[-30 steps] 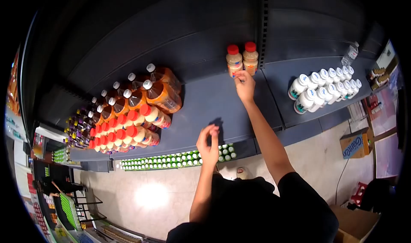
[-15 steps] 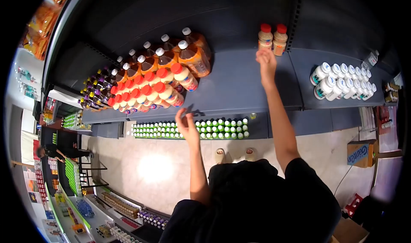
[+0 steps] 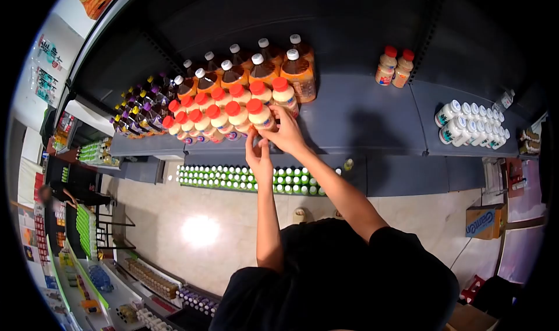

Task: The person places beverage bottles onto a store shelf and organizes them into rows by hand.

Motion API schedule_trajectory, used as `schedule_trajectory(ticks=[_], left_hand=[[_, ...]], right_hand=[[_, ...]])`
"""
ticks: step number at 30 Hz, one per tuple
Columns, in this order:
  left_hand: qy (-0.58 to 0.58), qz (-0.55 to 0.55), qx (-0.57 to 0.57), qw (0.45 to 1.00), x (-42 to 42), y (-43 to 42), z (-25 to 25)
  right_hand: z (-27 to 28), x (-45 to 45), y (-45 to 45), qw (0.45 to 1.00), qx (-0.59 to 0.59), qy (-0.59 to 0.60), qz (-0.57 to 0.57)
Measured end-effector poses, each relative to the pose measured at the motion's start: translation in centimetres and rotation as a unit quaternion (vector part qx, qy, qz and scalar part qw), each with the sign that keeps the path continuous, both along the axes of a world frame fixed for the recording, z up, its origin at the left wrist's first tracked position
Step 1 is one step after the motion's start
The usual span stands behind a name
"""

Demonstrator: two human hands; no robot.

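Observation:
A block of cream-coloured bottles with red caps (image 3: pixel 219 119) stands in rows at the shelf's front. My right hand (image 3: pixel 285 134) has its fingers curled against the side of the front end bottle (image 3: pixel 259 116). Just below that bottle is my left hand (image 3: pixel 258 156), its fingertips at the bottle's lower part and the thumb held apart; whether they touch is hard to see. Larger orange bottles with white caps (image 3: pixel 298 77) stand behind the block. Farther right, two more red-capped bottles (image 3: pixel 386 67) stand by themselves against the back panel.
White bottles (image 3: pixel 466 124) stand in rows on the right of the grey shelf (image 3: pixel 343 118). Dark bottles with yellow and purple caps (image 3: pixel 140 112) are at the left. Green bottles with white caps (image 3: pixel 233 178) line a lower shelf. A cardboard box (image 3: pixel 484 221) sits on the floor.
My right hand has left the two separate bottles and moved left to the end of the red-capped block. My left hand has come up beside it. The view has shifted.

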State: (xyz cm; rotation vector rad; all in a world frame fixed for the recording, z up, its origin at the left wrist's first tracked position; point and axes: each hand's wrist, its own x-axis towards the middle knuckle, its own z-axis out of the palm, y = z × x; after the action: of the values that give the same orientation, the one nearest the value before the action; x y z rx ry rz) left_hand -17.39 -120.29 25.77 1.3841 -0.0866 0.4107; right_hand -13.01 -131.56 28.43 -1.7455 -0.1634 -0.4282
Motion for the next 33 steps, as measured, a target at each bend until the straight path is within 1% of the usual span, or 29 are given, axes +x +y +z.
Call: schedule_trajectory(ticks=[1,2,5,7,8,11,12,13,15,16,17,18,19,21,22,24,26,27,29,30,31,33], left_hand=[[-0.010,-0.010,-0.004,1.000,0.3,0.4,-0.5],[0.010,-0.026,0.009,1.000,0.5,1.1,-1.0],[0.035,-0.067,0.036,0.997,0.9,2.3,-2.2],[0.037,-0.073,0.025,0.996,0.6,2.5,-2.5],[0.044,-0.066,0.026,0.996,0.6,2.6,-2.9],[0.050,-0.076,0.052,0.995,0.3,2.9,-2.9],[0.045,-0.079,0.037,0.995,0.3,2.8,-3.2],[0.076,-0.093,0.062,0.991,0.1,3.3,-3.5],[-0.003,-0.097,0.035,0.995,0.5,2.9,-3.9],[0.012,-0.132,0.058,0.989,0.5,3.4,-4.0],[0.008,-0.131,0.051,0.990,0.4,3.3,-4.1],[0.014,-0.132,0.037,0.990,0.1,3.2,-4.1],[0.014,-0.135,0.022,0.991,0.2,3.0,-3.9],[-0.003,-0.131,0.076,0.988,-0.3,3.0,-3.1],[-0.018,-0.132,0.073,0.988,-0.6,2.7,-3.0],[-0.033,-0.149,0.087,0.984,-1.0,1.9,-3.0],[-0.043,-0.161,0.089,0.982,-2.1,0.4,-1.6],[-0.052,-0.175,0.077,0.980,-2.4,-0.5,-1.2],[-0.114,-0.193,0.153,0.963,-1.6,-1.9,-2.1],[-0.132,-0.201,0.176,0.955,-1.4,-2.7,-1.6],[-0.112,-0.218,0.157,0.957,-1.3,-3.9,-1.2],[-0.126,-0.225,0.153,0.954,-0.8,-6.1,-0.7]], right_hand=[[-0.6,0.5,0.4,1.000,-0.004,-0.010,-0.022],[-1.4,0.6,0.9,0.999,-0.007,-0.024,-0.043],[-1.2,0.1,1.3,0.996,-0.014,-0.053,-0.068],[-1.5,-0.2,1.9,0.996,-0.029,0.007,-0.087],[-1.8,-0.1,2.0,0.997,-0.018,-0.004,-0.076],[-2.7,0.0,2.2,0.995,-0.020,-0.006,-0.093],[-3.0,-0.1,2.3,0.995,-0.021,-0.014,-0.099],[-3.4,0.0,2.4,0.995,-0.005,-0.010,-0.101],[-3.9,0.1,2.6,0.991,-0.017,-0.017,-0.131],[-4.1,0.4,2.7,0.993,0.023,-0.011,-0.117],[-4.2,0.4,2.9,0.992,0.066,-0.002,-0.104],[-4.0,0.0,3.0,0.990,0.089,-0.024,-0.106],[-3.8,-0.6,3.1,0.989,0.089,-0.031,-0.115],[-3.1,-1.5,2.5,0.986,0.083,-0.052,-0.131],[-1.2,-2.7,2.1,0.986,0.122,-0.033,-0.110],[-0.7,-3.4,0.9,0.982,0.138,-0.025,-0.125],[0.4,-4.8,0.1,0.976,0.166,-0.010,-0.141],[0.2,-5.1,-0.4,0.969,0.177,-0.027,-0.171],[-0.1,-5.1,-1.8,0.952,0.196,-0.066,-0.225],[0.4,-5.3,-2.8,0.949,0.190,-0.062,-0.245],[0.2,-5.2,-3.9,0.947,0.185,-0.063,-0.256],[-0.3,-4.9,-6.5,0.942,0.176,-0.063,-0.278]])
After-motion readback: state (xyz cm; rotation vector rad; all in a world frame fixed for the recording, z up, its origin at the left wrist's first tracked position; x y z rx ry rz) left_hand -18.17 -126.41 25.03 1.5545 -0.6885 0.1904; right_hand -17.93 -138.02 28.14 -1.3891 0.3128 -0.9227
